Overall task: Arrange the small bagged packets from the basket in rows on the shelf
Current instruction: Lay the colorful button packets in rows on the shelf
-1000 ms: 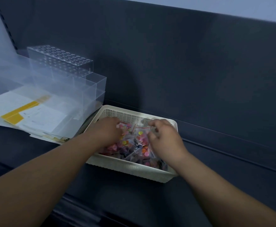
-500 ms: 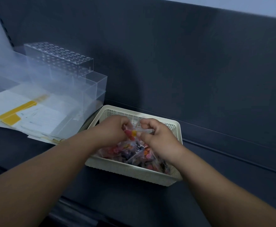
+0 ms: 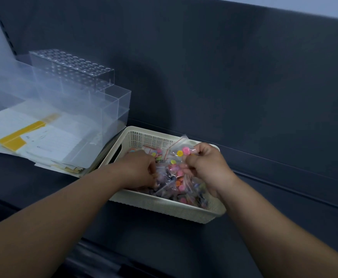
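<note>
A white perforated basket [image 3: 150, 138] stands on the dark shelf [image 3: 284, 197], full of small clear packets [image 3: 176, 177] of coloured beads. My right hand [image 3: 206, 167] pinches one clear packet [image 3: 184, 151] with yellow and pink pieces, lifted just above the heap near the basket's back right corner. My left hand [image 3: 142, 169] reaches into the left half of the basket with its fingers curled into the packets; what its fingertips hold is hidden.
Clear acrylic display boxes [image 3: 80, 81] and a stack of white and yellow papers [image 3: 33, 137] lie left of the basket. The shelf's dark back panel [image 3: 224, 77] rises behind. Bare dark shelf stretches to the right of the basket.
My right hand has lifted one packet up and to the right, away from my left hand. My left hand has dropped lower into the heap.
</note>
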`<state>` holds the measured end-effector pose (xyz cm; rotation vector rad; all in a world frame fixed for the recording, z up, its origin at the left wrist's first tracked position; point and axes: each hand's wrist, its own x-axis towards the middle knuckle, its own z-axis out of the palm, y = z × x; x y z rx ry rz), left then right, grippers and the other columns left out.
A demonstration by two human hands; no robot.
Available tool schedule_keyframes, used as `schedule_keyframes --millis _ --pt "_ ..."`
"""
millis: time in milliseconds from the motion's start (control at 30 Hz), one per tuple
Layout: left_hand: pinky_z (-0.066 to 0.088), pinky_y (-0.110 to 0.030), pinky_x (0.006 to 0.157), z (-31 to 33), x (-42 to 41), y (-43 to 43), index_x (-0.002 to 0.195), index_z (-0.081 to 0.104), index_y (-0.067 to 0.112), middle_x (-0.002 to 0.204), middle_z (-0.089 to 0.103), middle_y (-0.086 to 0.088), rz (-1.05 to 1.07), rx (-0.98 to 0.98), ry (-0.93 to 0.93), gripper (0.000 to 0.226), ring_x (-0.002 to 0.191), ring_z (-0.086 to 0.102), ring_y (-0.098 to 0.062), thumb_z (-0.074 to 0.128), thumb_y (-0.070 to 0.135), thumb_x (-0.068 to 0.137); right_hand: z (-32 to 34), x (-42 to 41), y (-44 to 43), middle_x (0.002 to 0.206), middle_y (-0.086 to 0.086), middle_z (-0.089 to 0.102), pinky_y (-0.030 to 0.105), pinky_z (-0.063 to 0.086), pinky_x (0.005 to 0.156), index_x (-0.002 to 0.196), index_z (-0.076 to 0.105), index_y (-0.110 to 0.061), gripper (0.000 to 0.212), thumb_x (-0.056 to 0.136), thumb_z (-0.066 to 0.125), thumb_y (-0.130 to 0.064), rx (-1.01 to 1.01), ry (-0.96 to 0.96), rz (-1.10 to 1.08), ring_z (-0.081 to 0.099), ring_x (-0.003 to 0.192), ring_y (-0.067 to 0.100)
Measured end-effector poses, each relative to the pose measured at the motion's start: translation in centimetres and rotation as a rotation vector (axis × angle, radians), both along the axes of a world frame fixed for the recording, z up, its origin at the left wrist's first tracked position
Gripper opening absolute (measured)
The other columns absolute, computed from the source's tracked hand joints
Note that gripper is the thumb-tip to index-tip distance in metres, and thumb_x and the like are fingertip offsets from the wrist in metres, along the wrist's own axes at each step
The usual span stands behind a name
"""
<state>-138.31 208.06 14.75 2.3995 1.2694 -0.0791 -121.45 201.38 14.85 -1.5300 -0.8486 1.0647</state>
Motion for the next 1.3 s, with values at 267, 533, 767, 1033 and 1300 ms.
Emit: schedule_keyframes --millis 267,533,767,1033,1300 --pt "0.05 -0.027 0.055 0.8 0.2 -0.1 0.082 0.067 0.009 0.077 0.065 -0.008 0.232 -0.149 -0.328 0.011 0.068 0.064 -0.022 0.057 0.011 0.088 1.4 1.4 -1.5 0.07 0.005 0.061 0.031 0.053 0.057 0.074 0.052 -0.016 0.022 0.083 0.066 -0.001 0.008 0.095 -0.049 0.058 0.058 0.017" --pt "0.041 -0.017 0.041 4.5 3.3 -1.4 0.084 0.063 0.012 0.067 0.064 -0.006 0.386 -0.302 -0.76 0.007 0.052 0.055 -0.013 0.06 0.009 0.09 2.9 5.8 -5.1 0.069 0.003 0.067 0.025 0.05 0.062 0.073 0.053 -0.017 0.019 0.089 0.063 -0.018 0.054 0.187 -0.155 0.062 0.066 0.014" --pt "0.046 -0.027 0.063 7.0 10.0 -6.5 0.081 0.066 0.009 0.075 0.061 -0.003 0.228 -0.284 -0.91 0.006 0.068 0.053 -0.013 0.065 0.003 0.082 0.7 12.1 -9.6 0.066 0.005 0.061 0.025 0.04 0.054 0.073 0.059 -0.015 0.014 0.086 0.064 -0.012 -0.07 0.04 -0.327 0.048 0.057 0.012" --pt "0.045 -0.033 0.074 1.2 19.4 -12.1 0.088 0.061 0.024 0.088 0.061 0.006 -0.07 0.245 -0.535 0.008 0.082 0.056 -0.017 0.054 0.019 0.088 -3.4 18.2 -13.9 0.062 0.007 0.064 0.029 0.054 0.057 0.083 0.053 -0.007 0.014 0.086 0.067 -0.01 -0.23 -0.037 -0.434 0.057 0.055 0.016" --pt "0.037 -0.031 0.092 -6.1 22.8 -13.2 0.126 0.05 0.025 0.125 0.048 0.003 -0.288 0.297 -0.128 0.037 0.117 0.043 -0.021 0.051 0.039 0.092 -5.2 21.7 -17.2 0.122 0.005 0.051 0.029 0.045 0.084 0.123 0.048 -0.016 0.043 0.083 0.063 -0.021 -0.375 -0.832 -0.219 0.055 0.107 0.027"
